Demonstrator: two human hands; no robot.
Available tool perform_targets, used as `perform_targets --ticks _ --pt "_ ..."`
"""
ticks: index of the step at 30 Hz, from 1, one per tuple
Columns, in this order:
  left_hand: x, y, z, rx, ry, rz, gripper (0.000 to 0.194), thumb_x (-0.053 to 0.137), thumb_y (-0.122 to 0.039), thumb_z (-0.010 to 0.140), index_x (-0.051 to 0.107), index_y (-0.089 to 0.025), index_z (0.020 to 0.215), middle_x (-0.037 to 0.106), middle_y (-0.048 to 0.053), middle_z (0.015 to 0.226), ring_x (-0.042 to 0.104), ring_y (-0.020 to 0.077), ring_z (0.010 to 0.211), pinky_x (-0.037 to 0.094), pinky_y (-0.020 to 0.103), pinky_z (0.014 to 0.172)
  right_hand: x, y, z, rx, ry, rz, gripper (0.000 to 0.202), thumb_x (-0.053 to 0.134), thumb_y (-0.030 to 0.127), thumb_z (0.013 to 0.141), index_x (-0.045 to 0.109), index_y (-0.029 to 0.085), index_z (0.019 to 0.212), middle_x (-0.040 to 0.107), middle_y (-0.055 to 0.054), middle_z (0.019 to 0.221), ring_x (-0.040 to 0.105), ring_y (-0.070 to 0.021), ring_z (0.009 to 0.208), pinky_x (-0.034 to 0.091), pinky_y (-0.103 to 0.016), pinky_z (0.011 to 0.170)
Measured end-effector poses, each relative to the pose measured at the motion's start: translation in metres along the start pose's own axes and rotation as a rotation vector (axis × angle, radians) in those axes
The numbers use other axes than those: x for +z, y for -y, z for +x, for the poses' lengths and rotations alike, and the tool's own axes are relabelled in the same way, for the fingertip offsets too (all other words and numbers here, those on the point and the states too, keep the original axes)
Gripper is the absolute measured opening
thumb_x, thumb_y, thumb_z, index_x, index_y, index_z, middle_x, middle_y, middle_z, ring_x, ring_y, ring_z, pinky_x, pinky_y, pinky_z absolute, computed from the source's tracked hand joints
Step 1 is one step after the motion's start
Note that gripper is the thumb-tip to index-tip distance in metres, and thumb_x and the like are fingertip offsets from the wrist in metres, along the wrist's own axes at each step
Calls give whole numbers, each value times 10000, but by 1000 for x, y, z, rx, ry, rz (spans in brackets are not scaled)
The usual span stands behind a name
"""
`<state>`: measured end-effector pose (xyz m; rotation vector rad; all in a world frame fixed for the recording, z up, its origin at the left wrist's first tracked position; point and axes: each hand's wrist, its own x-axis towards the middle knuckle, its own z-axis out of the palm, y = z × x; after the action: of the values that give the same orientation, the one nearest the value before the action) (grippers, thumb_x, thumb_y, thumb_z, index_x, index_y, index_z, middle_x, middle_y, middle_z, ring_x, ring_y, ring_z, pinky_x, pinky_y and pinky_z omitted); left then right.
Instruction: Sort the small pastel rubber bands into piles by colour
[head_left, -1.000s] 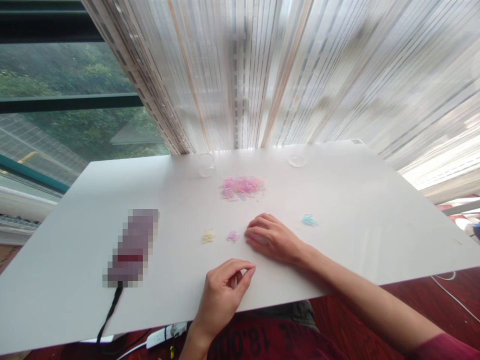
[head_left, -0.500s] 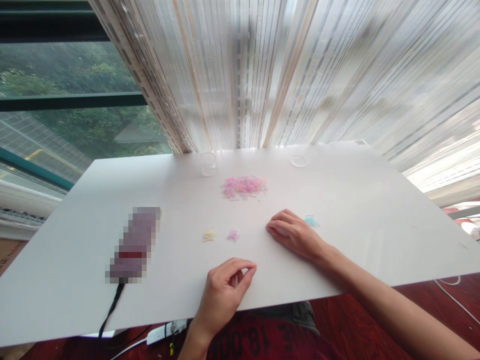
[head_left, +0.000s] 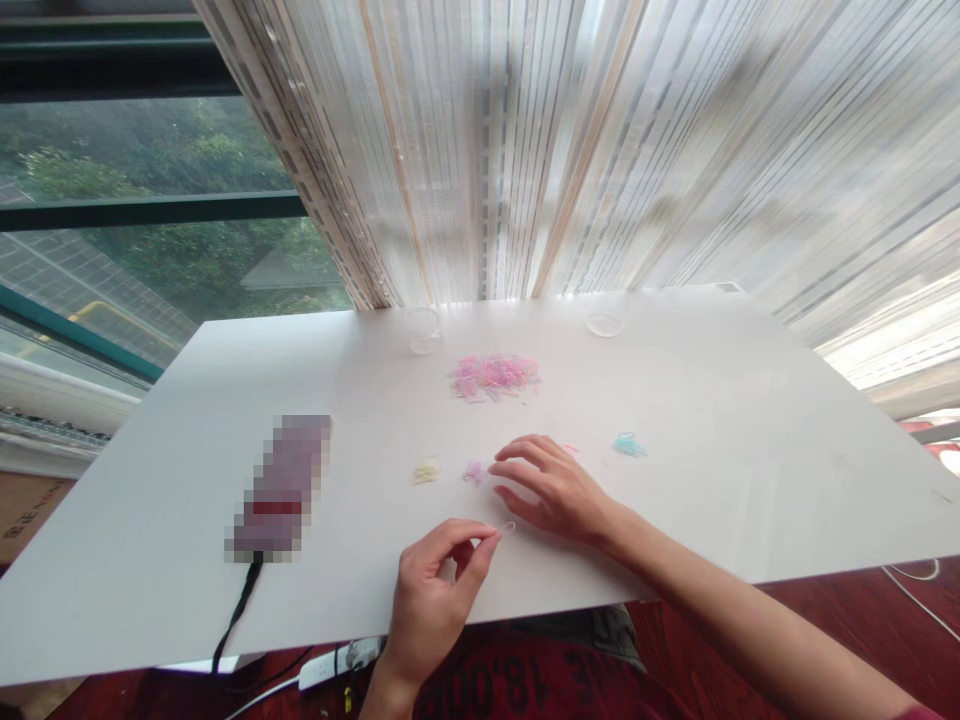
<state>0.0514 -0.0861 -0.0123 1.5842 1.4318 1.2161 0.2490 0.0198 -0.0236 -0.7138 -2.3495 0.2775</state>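
Observation:
My left hand [head_left: 442, 580] pinches a small pale loop [head_left: 509, 527] between thumb and fingertip, just above the white table. My right hand [head_left: 551, 490] has its fingers apart, with nothing visible in them; its fingertips are beside a small lilac pile [head_left: 474, 472]. Left of that pile lies a small yellow pile [head_left: 426, 470]. A bit of pink [head_left: 570, 449] shows just behind my right hand. Further right is a light blue pile [head_left: 628, 445]. A larger heap of pink and mixed thin pieces [head_left: 495, 376] lies behind them.
A blurred purple object [head_left: 281, 485] with a black cable lies on the left of the white table [head_left: 750, 430]. Along the back are a clear round container [head_left: 424, 332] and a clear lid-like disc [head_left: 604, 325]. A striped curtain [head_left: 480, 150] hangs behind. A power strip [head_left: 330, 668] is below.
My right hand has moved left toward the lilac pile and its fingers have spread, uncovering a pink bit. The pale loop now shows at my left fingertips. The view has shifted slightly.

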Motion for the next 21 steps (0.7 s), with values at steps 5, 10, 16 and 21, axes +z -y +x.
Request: perform_targets --ticks 5,10,16,21 --pt "-17 10 -8 -126 -84 -47 184 749 -366 921 794 -193 880 781 37 809 685 145 642 561 191 545 31 14 30 55 85 42 87 654 184 979 684 206 1058 716 -122 1086 638 -247 958 566 -387 841" --pt "-24 17 -8 -133 -58 -64 215 752 -393 918 794 -185 885 783 39 804 681 139 605 574 195 530 27 7 30 41 112 55 121 618 107 987 682 207 963 722 -90 959 621 -228 894 563 -334 776" --pt "-22 20 -7 -92 3 -14 162 732 -339 937 798 -195 901 768 23 789 690 134 616 577 186 556 20 4 20 73 72 71 123 570 168 1034 685 201 1062 728 -108 1005 636 -243 944 597 -369 795" --pt "-22 18 -7 -94 -4 1 165 732 -341 935 804 -194 913 782 33 806 694 140 617 580 192 551 14 11 16 98 -86 102 230 543 152 1028 667 223 1208 740 -119 1088 674 -254 1001 625 -414 839"
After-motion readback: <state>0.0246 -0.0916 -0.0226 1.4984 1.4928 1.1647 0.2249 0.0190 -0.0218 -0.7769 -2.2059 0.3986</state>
